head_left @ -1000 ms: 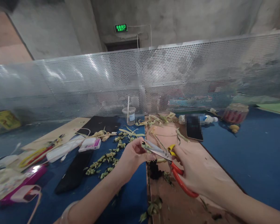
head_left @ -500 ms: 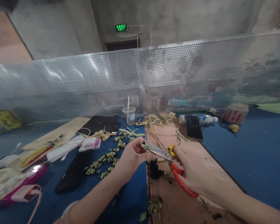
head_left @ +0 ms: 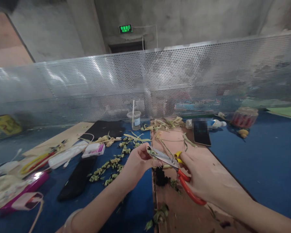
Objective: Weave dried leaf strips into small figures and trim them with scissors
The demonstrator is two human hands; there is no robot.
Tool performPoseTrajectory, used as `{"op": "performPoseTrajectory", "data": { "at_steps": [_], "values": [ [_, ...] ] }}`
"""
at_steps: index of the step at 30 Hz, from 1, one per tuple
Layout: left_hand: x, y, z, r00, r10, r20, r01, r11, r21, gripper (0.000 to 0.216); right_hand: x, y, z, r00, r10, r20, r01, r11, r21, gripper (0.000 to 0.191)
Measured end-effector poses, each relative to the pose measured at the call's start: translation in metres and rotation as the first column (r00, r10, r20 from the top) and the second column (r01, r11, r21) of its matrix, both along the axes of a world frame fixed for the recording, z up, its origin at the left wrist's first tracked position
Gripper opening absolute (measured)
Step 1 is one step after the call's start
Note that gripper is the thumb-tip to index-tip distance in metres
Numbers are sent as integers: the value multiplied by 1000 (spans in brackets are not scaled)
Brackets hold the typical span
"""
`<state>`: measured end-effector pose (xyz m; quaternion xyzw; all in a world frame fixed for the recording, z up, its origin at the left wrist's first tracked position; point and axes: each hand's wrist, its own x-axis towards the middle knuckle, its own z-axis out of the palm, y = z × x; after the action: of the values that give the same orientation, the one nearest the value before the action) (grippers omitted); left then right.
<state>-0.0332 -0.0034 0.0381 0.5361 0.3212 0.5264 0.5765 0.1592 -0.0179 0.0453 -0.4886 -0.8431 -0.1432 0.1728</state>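
Observation:
Over the left edge of the brown board, my left hand pinches a small piece of pale green plant. My right hand grips scissors with red and yellow handles. Their blades reach across to my left fingertips and lie against the plant piece. How far the blades are parted is hard to see. Trimmed green plant pieces lie in rows on the blue table to the left of my left hand. Dry stalks and leaf scraps are scattered on the board.
A plastic cup with a straw stands near the perforated metal screen. Behind the board lie a phone, a bottle and a red-filled jar. To the left are a black pouch, a tissue pack and a purple box.
Both hands, the scissors and the plant piece stay almost where they were. A small scrap near the board's bottom edge, below my right wrist, has shifted slightly.

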Motion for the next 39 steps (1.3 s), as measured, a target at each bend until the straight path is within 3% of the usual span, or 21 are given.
{"op": "performPoseTrajectory", "data": {
  "at_steps": [8, 15, 21, 28, 31, 35, 39],
  "values": [
    [1, -1, 0, 1000, -3, 11, 3, 1000, 2, 23, 1, 7, -8, 999, -1, 34, -1, 998, 57, 10],
    [1, -1, 0, 1000, 2, -5, -2, 1000, 5, 22, 5, 13, -20, 999, 37, -18, -34, 992, 121, 19],
    [1, -2, 1, 1000, 5, -15, -4, 1000, 7, 21, 7, 17, -31, 992, 61, -112, -50, 994, 94, 17],
    [-1, 1, -4, 1000, -2, 26, 2, 1000, -5, 22, 3, 9, -15, 996, 23, -82, -20, 999, 40, 27],
    [-2, 6, -8, 999, 30, 11, -30, 999, 28, 18, 0, 7, -11, 982, -33, -185, 25, 999, -46, 27],
    [-3, 10, -14, 997, 83, -3, -83, 995, 55, 14, -1, 5, -8, 857, -5, -515, -136, 962, -237, 15],
    [-2, 10, -15, 994, 97, -49, -95, 995, 38, 19, -3, 7, -14, 633, -90, -768, -360, 845, -396, 10]
  ]
}}
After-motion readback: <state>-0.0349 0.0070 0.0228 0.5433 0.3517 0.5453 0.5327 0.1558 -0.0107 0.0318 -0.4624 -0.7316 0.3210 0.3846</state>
